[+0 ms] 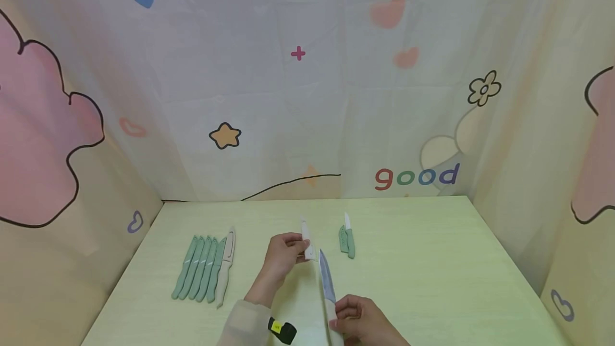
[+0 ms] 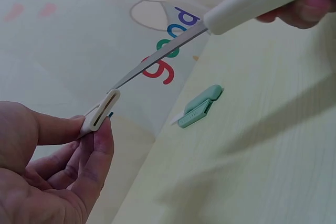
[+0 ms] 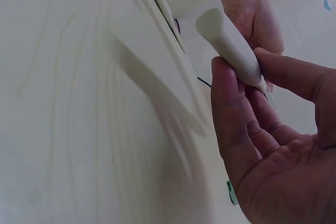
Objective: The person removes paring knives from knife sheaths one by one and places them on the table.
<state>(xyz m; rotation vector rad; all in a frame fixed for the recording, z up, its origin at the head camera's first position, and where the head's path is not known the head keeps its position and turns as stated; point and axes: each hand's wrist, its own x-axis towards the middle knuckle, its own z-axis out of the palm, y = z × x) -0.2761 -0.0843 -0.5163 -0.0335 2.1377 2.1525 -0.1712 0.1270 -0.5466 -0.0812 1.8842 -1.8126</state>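
Left hand [image 1: 286, 252] pinches the white blade sheath [image 2: 101, 111] between thumb and fingers, held up off the table [image 1: 432, 282], slotted mouth toward the other hand. Right hand [image 1: 357, 318] grips the white-handled kitchen knife [image 1: 332, 319] by its handle, thumb on one side, fingers on the other, bare blade [image 1: 326, 279] pointing away from the body. Tip is just beside the mouth; can't tell if they touch. Reads to me as blade-to-slot lineup. To do it well: roll the knife until the blade's flat matches the slot, get both on one axis, then start the tip in the mouth before adding any push. Sheath is the steady part, knife does the moving. Keep left fingertips back from the mouth and off the edge side; a slip at entry would likely run along the sheath's outside. Slow feed, straight line, back off if it binds. In the left wrist view the blade meets the sheath at an angle, so fix that first. Mind the small green knife [image 1: 351, 242] too, its blade bare beside its green sheath [image 1: 343, 240].
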